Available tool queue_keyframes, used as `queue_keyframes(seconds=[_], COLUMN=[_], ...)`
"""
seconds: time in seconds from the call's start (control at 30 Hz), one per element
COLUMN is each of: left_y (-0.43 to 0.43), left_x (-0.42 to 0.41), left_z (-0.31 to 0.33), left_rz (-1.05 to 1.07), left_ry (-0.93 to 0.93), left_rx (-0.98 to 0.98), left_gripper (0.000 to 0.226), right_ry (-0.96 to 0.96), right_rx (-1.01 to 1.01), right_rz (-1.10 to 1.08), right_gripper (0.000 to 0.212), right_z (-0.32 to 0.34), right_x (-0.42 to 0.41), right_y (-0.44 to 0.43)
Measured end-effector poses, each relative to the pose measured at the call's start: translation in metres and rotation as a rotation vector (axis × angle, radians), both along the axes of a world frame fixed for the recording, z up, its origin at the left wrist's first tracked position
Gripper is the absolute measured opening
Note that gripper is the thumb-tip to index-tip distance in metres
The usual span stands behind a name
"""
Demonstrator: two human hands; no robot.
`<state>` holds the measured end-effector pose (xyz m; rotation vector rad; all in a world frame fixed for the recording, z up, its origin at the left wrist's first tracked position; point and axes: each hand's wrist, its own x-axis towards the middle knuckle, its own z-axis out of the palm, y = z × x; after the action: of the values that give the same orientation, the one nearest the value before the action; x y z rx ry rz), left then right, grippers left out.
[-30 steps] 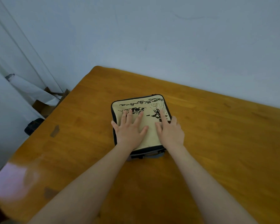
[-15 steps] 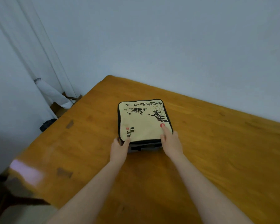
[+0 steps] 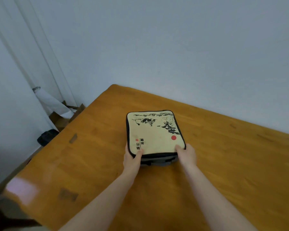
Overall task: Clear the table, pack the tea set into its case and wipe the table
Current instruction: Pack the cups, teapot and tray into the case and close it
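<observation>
Cream fabric covered the flat top of the tea set case [image 3: 154,134], a square, soft-sided case with rounded corners and black piping round its rim. An ink-style picture in black ran across the far half of the lid: an ox-like animal on the left, drooping branches above it, and rocks and brush on the right. A solid red dot sat nearer to me on the right. A few black characters and a small red seal sat at the near left. The side wall facing me was grey, with a black strap across it. The lid lay flat and closed.

The case rested on the table [image 3: 223,164], about the middle of the part I could see and set slightly askew to its edges.

My left hand [image 3: 132,161] gripped the near left corner, thumb on the lid and fingers down the side. My right hand [image 3: 187,155] gripped the near right corner in the same way, thumb on top. Both bare forearms reached in from below.

The table was orange-brown wood with visible grain, a few darker rectangular marks on its left part and a pale pinkish glare at its near left corner. A plain pale blue-grey wall [image 3: 173,47] stood behind it. To the left hung a white curtain [image 3: 15,80]. Beside that a white roll [image 3: 52,102] leaned in a cardboard box [image 3: 60,120], and a dark object [image 3: 47,136], too dim to identify, lay on the floor.
</observation>
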<state>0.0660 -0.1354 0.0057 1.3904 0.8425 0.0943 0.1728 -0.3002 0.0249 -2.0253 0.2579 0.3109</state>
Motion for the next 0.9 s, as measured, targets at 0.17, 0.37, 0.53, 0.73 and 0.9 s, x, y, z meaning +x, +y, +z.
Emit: queue_keyframes(seconds=[0.17, 0.37, 0.53, 0.73, 0.9], left_y=[0.046, 0.110, 0.159, 0.222, 0.261], left_x=[0.033, 0.076, 0.108, 0.142, 0.160], left_z=[0.015, 0.028, 0.024, 0.016, 0.005], left_rz=[-0.025, -0.044, -0.067, -0.092, -0.145], left_ry=[-0.139, -0.172, -0.154, -0.121, -0.088], left_rx=[-0.014, 0.022, 0.075, 0.106, 0.148], left_gripper=[0.065, 0.059, 0.058, 0.059, 0.069], right_ry=[-0.110, -0.116, -0.130, -0.241, -0.221], right_rx=[0.083, 0.261, 0.307, 0.219, 0.079], right_rz=[-0.089, -0.134, -0.088, 0.112, 0.171], right_gripper=[0.012, 0.022, 0.064, 0.071, 0.066], right_z=[0.012, 0.011, 0.006, -0.001, -0.015], right_x=[0.020, 0.043, 0.060, 0.078, 0.098], right_y=[0.040, 0.104, 0.147, 0.197, 0.226])
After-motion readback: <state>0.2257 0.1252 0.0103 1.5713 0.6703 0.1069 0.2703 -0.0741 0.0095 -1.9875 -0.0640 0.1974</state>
